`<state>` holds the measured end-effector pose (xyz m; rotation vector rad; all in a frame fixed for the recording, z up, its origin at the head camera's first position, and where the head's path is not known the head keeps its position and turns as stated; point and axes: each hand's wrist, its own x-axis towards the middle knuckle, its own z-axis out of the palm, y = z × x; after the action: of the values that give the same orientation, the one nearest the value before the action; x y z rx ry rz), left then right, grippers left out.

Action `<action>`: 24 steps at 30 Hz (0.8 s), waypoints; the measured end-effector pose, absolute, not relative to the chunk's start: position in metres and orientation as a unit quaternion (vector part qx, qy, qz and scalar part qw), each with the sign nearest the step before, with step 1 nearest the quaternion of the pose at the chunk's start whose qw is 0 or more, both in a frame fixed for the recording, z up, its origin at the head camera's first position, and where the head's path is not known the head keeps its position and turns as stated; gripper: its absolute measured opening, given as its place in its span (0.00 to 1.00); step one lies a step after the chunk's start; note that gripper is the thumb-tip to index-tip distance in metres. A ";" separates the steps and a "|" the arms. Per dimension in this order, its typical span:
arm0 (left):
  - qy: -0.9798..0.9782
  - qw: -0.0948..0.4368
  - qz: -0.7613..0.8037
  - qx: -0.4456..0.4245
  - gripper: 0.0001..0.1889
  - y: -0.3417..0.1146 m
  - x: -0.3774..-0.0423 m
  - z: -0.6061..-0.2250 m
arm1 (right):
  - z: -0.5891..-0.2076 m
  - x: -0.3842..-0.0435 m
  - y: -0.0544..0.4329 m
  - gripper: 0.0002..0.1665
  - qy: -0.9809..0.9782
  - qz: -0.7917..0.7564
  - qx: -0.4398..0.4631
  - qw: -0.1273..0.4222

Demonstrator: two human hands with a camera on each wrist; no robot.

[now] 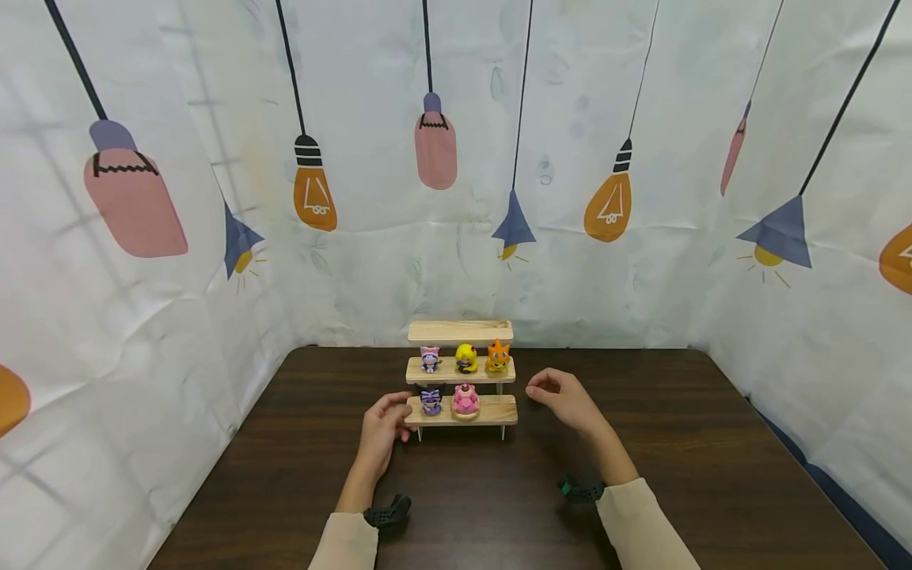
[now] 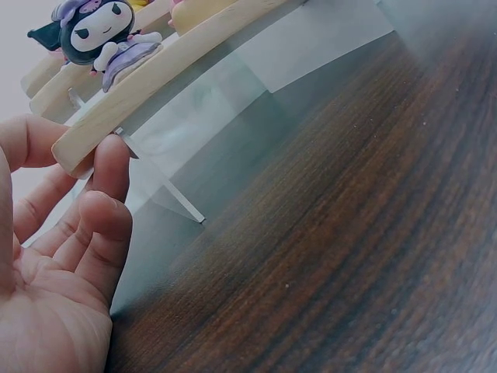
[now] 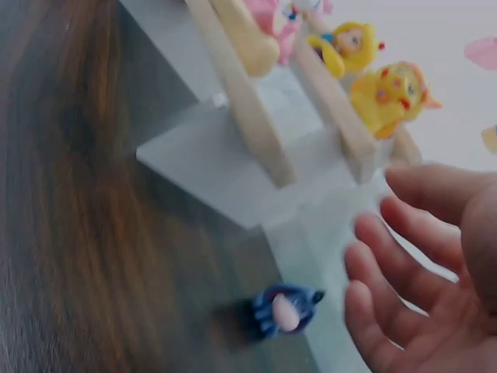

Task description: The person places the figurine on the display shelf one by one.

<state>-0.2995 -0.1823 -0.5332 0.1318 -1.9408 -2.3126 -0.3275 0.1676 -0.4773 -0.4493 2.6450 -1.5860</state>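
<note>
A three-tier wooden display stand (image 1: 500, 409) with clear legs stands on the table. My left hand (image 1: 381, 431) holds the left end of its lowest board, fingers curled at that end in the left wrist view. On this board sit a black-and-purple figurine (image 2: 101, 35) and a pink figurine (image 1: 466, 401). The middle board bears a pink-hooded figurine (image 1: 430, 359), a yellow-haired figurine (image 1: 466, 359) and an orange-and-yellow figurine (image 1: 498, 356). My right hand (image 1: 566, 402) hovers right of the stand, fingers loosely bent around nothing. Near it, a dark blue figurine (image 3: 286, 309) is on the table.
The top board (image 1: 460, 331) of the stand bears no figurine. Dark brown wood covers the table (image 1: 299, 475). A white curtain (image 1: 370, 269) printed with lamps hangs behind and on both sides.
</note>
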 end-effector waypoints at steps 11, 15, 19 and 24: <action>-0.643 0.063 -0.763 0.039 0.17 -0.183 -0.301 -0.535 | -0.499 -0.337 0.181 0.25 0.839 -0.542 0.003 -0.041; -0.639 0.061 -0.766 0.041 0.17 -0.182 -0.300 -0.534 | -0.509 -0.340 0.184 0.31 0.845 -0.534 -0.009 -0.016; -0.639 0.063 -0.766 0.041 0.16 -0.182 -0.300 -0.534 | -0.517 -0.344 0.185 0.34 0.847 -0.532 -0.024 0.005; -0.644 0.068 -0.761 0.038 0.15 -0.182 -0.301 -0.536 | -0.522 -0.347 0.185 0.35 0.846 -0.532 -0.034 0.017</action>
<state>-0.3006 -0.1824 -0.5358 0.1130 -1.9401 -2.2933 -0.3465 0.1853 -0.5220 -0.1042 2.6290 -1.6526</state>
